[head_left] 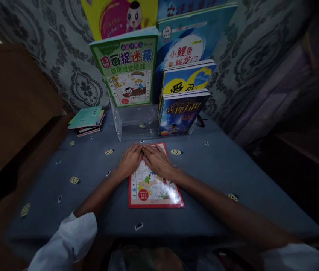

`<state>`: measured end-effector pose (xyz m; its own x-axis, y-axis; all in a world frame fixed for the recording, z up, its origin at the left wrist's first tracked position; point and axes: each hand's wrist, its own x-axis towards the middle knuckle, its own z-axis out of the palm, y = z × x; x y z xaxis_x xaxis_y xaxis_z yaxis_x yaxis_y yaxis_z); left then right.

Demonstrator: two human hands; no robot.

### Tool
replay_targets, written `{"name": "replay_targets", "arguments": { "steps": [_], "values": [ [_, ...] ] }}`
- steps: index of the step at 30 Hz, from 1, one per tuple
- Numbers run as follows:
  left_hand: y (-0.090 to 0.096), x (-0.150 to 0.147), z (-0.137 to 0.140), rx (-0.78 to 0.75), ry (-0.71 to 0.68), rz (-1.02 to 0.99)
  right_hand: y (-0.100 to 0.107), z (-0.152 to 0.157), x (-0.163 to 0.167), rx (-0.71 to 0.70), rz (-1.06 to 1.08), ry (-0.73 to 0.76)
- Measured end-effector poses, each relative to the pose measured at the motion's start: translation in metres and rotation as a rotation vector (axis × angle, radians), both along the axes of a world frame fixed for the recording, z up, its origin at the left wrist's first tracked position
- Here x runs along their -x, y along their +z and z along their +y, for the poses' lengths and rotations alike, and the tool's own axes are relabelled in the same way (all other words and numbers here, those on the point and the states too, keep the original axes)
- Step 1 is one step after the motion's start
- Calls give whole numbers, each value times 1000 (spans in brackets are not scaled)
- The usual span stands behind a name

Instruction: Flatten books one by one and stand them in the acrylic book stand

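A picture book with a red border [156,194] lies flat on the table, its cover up. My left hand [131,158] rests palm down on the upper left part of the book, fingers stretched forward. Across the upper right part lies my right hand [157,161], also flat, its fingertips meeting those of the left hand near the top edge. Neither hand grips anything. Both hands and the right wrist hide much of the upper cover.
Behind the book, a clear acrylic stand [131,122] holds upright books, among them a green one [132,71] and a dark blue one [180,114]. A small stack of books [87,118] lies at the back left of the cloth-covered table [97,210]. Patterned wallpaper [83,84] rises behind.
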<state>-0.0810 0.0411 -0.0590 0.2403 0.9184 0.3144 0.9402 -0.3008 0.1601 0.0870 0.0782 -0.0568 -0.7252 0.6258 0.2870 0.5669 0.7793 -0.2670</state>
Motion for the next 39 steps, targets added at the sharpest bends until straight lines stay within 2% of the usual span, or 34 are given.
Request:
{"name": "replay_targets", "arguments": {
  "steps": [10,16,26,32,39],
  "values": [
    [-2,9,-4,-9,60,-24,-12,20,-47,18,14,-176],
    [-2,7,-6,28,63,29,-15,19,-52,43,27,-205],
    [10,14,-5,226,-66,99,-10,14,-47,76,-19,-248],
    [17,12,-8,278,-143,91,-16,17,-49,29,16,-234],
    [21,11,-27,307,-317,84,-18,18,-50,34,36,-224]
  ]
}}
